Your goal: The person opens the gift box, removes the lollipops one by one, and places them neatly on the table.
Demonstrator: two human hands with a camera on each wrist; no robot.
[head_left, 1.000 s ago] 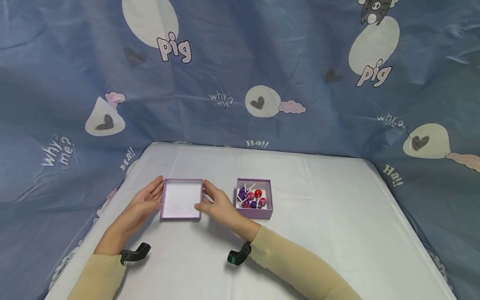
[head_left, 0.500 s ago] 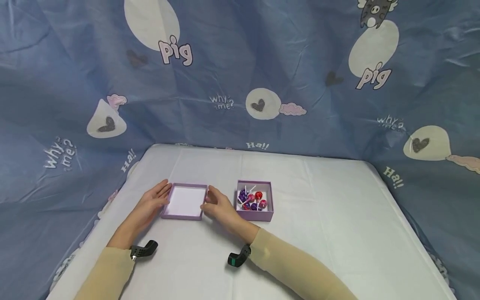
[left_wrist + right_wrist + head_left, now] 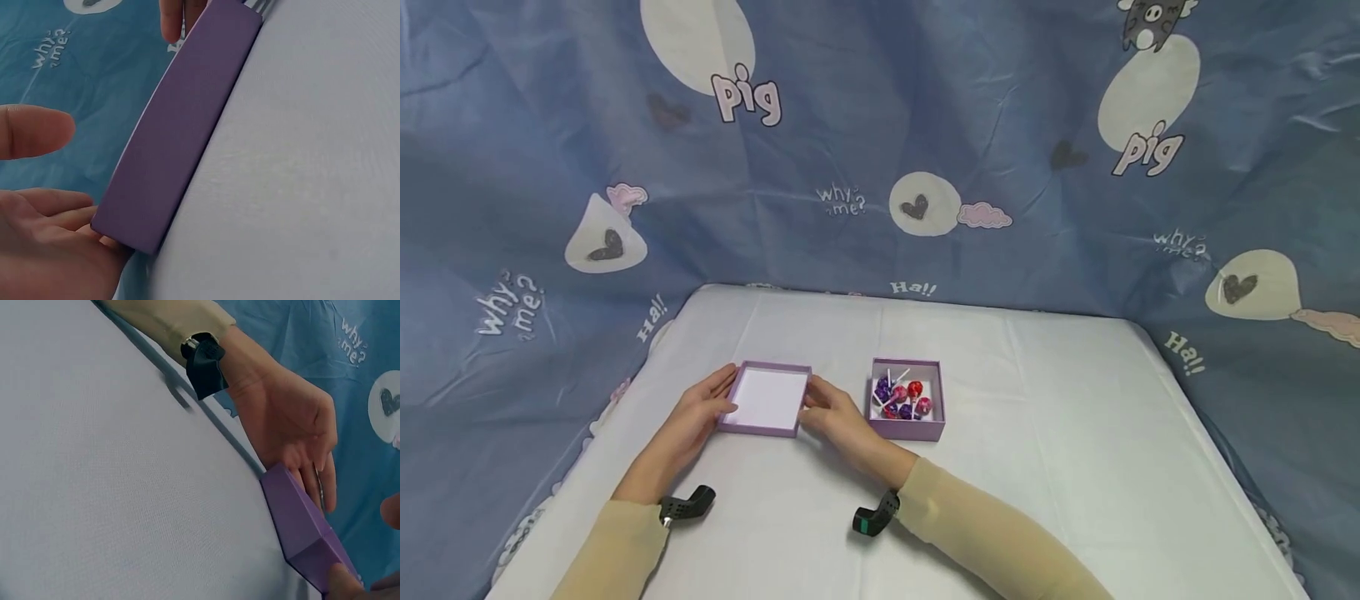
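Two hands bracket a shallow purple box lid (image 3: 766,409) on a white-covered table (image 3: 1075,467), before a blue cartoon-print backdrop (image 3: 880,142) at 12 o'clock. The left hand (image 3: 696,417) holds the lid's 9 o'clock wall with fingers nearly straight, thumb above the rim; the right hand (image 3: 835,417) pinches the 3 o'clock wall with lightly curled fingers. The lid tilts, its near edge raised. It looks light, stiff cardboard, best held by opposite walls. At 3 o'clock sits a matching box (image 3: 907,410) of lollipops (image 3: 901,399).
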